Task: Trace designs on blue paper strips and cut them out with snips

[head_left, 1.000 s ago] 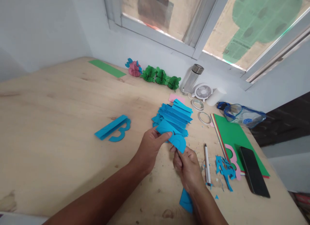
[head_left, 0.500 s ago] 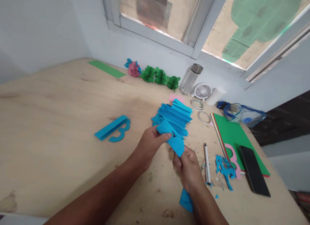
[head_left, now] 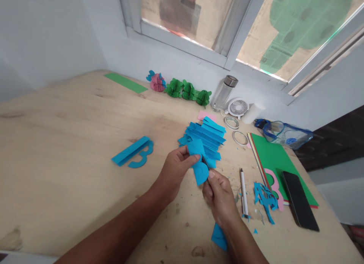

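Note:
My left hand (head_left: 179, 165) pinches a folded piece of blue paper (head_left: 201, 173) with faint drawn curves, thumb on top. My right hand (head_left: 218, 188) is closed around scissors (head_left: 204, 161); only a bit of the dark blades shows at the paper's right edge, and the handles are hidden in the fingers. Behind the held paper lies a pile of folded blue paper strips (head_left: 206, 134). Another blue paper piece (head_left: 218, 235) lies partly under my right wrist. On the left rests a cut blue paper shape (head_left: 133, 152) with scalloped curves.
To the right lie a white pen (head_left: 243, 192), blue paper scraps (head_left: 265, 199), a pink cut-out (head_left: 274, 184), a phone (head_left: 300, 201) and green sheets (head_left: 273, 150). Along the wall stand green paper crafts (head_left: 187, 90), a glass bottle (head_left: 224, 95) and a small fan (head_left: 238, 107). Two tape rolls (head_left: 239, 137) lie nearby.
The blue paper in my left hand has turned, so its lower part now points more downward and a rounded edge faces right. The scissor blades show more. Both hands stay in nearly the same place.

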The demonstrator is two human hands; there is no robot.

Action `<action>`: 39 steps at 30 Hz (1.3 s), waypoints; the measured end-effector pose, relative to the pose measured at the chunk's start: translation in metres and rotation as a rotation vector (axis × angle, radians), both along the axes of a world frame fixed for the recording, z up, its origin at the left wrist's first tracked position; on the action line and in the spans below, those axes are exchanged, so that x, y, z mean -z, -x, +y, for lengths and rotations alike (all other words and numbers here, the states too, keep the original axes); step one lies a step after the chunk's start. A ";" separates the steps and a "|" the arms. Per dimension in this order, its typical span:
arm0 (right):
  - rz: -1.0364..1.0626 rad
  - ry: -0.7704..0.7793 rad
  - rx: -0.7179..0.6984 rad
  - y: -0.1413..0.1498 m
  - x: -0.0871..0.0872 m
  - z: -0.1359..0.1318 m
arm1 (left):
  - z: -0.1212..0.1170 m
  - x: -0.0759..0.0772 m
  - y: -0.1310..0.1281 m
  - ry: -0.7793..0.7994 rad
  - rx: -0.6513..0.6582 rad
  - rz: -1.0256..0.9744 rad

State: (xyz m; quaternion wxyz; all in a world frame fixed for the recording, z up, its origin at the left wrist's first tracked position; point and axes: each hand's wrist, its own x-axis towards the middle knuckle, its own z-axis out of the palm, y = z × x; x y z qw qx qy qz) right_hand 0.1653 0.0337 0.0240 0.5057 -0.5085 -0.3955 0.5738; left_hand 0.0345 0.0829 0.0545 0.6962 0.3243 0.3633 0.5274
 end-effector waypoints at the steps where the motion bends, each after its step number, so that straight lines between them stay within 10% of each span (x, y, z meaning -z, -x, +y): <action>1: 0.010 0.004 -0.002 0.000 0.000 0.000 | 0.000 0.000 0.000 -0.003 -0.001 0.003; 39: 0.008 -0.009 0.023 0.000 0.005 0.000 | -0.002 0.002 -0.004 0.035 -0.009 0.018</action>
